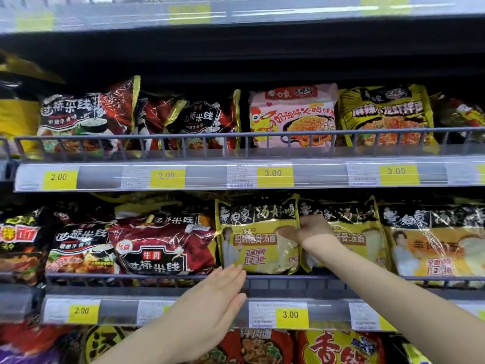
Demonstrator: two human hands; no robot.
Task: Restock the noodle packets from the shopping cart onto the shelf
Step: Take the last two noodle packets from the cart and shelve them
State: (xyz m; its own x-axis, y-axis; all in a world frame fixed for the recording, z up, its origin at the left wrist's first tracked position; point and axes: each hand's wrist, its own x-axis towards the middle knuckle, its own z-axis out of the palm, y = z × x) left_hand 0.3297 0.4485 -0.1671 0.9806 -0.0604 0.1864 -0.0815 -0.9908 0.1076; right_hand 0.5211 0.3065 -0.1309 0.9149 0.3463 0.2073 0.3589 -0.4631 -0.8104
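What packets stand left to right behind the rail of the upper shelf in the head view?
Dark red rice noodle packet → second dark red rice noodle packet → pink chicken packet → yellow crayfish packet.

A single head-worn wide-angle view is given; no second view is supplied, so no overlap is shared. The shelving is faced nearly square-on, from close range, with a slight downward tilt. The middle shelf [262,177] with its yellow price tags is seen near eye level; the upper shelf edge [236,14] is blurred and bowed by lens distortion at the top. The lower shelf rail [288,278] is crossed by both forearms, entering from the bottom edge. Only part of the bottom row of packets [338,345] is caught.
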